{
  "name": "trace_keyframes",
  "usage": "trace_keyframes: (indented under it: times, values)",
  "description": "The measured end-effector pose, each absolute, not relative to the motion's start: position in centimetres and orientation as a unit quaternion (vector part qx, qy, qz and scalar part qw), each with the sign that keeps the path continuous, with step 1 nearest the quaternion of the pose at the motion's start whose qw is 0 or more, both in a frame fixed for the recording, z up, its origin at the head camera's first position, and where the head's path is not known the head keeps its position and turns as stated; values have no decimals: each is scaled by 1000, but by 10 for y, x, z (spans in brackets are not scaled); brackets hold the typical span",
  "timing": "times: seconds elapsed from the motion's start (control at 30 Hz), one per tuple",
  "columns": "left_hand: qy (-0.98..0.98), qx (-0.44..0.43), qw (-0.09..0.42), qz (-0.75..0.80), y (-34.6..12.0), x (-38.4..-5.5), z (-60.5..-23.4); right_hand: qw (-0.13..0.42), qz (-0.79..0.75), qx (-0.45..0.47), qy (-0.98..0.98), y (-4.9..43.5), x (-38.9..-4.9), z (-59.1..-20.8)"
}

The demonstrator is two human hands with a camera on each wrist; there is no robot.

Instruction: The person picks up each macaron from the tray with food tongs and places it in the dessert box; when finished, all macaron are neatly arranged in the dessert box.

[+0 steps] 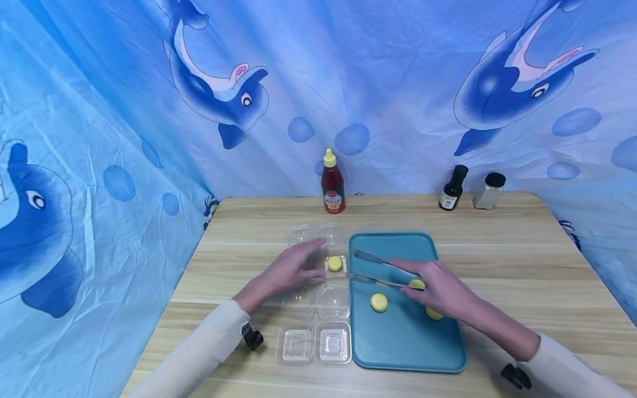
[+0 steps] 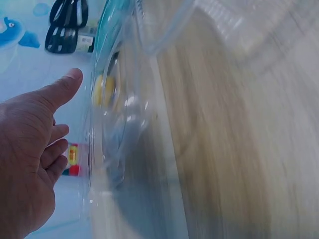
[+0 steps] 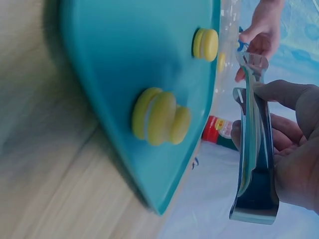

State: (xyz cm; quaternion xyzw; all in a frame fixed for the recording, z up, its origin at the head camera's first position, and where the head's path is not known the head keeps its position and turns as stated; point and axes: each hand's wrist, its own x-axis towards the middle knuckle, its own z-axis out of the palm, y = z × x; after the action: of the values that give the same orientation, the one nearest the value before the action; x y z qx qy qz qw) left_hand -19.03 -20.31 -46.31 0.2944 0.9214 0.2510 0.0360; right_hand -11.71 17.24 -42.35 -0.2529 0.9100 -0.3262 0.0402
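My right hand grips metal tongs over the blue tray. The tongs' two arms stand apart, tips toward the plastic boxes, with nothing seen between the tips. On the tray lie several yellow macarons, some partly covered by the hand and tongs. Another yellow macaron sits in a clear plastic box left of the tray. Beside that box is my left hand, thumb and fingers spread apart and holding nothing. Whether it touches the plastic I cannot tell.
More clear hinged boxes stand with lids up along the tray's left side. At the back of the wooden table are a red sauce bottle, a dark bottle and a black-lidded jar. A dolphin-printed curtain hangs behind.
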Motion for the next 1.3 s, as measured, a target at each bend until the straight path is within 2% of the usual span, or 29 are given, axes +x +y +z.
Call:
trace_keyframes:
  times: [0.37,0.8,1.3]
  values:
    - [924,283,22,255,-236,-188,-460,115,-341,-246,900,207,-102,-423]
    - [922,293,19,255,-262,-183,-465,136,-341,-265,892,224,-92,-433]
    - [918,305,11,252,-269,-185,-470,149,-338,-257,893,227,-83,-441]
